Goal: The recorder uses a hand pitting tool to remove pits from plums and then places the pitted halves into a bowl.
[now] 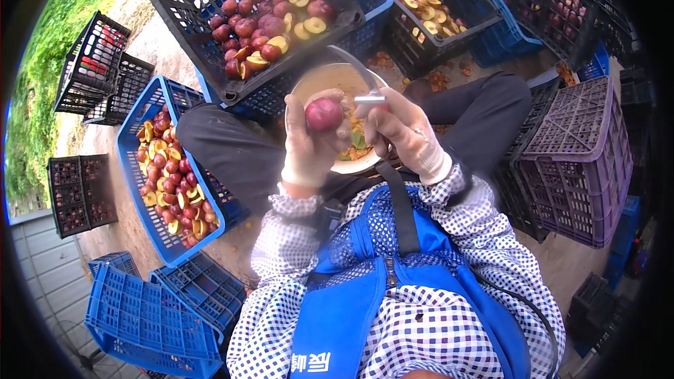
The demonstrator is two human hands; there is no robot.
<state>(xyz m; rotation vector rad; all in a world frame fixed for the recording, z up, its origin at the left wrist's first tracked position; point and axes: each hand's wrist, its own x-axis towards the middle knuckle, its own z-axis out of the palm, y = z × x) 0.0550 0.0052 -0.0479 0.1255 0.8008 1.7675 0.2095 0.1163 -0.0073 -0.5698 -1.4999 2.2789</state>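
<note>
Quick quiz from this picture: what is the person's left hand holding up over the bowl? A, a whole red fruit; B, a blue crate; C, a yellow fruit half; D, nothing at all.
A: the gloved left hand grips a round, uncut red fruit above the pale bowl, while the right hand holds a small metal knife beside it.

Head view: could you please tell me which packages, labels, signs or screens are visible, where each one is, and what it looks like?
Printed mark on the blue apron: bottom edge, centre-left, small and white on blue.
No packages, signs or screens; only open plastic crates.
</note>
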